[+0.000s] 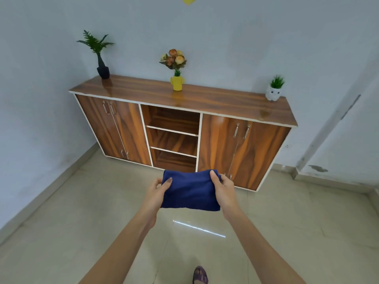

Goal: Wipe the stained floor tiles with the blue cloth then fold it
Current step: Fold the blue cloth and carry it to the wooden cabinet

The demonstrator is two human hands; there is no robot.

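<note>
We hold the folded blue cloth [189, 191] in the air before the wooden cabinet [184, 128] — left hand [159, 190] pinching one edge, right hand [222, 188] the other, fingers hidden behind it — floor tiles [82, 222] below

The blue cloth [189, 192] is seen folded into a rectangle. It is held up above the floor tiles [82, 212], gripped at both short edges.

a long wooden cabinet [182, 128] stands against the pale wall [225, 37]. on its top stand a dark vase with a green plant [100, 56], a yellow vase with orange flowers [176, 68], and a small white pot with a plant [274, 89]. the middle shelves are open.
</note>
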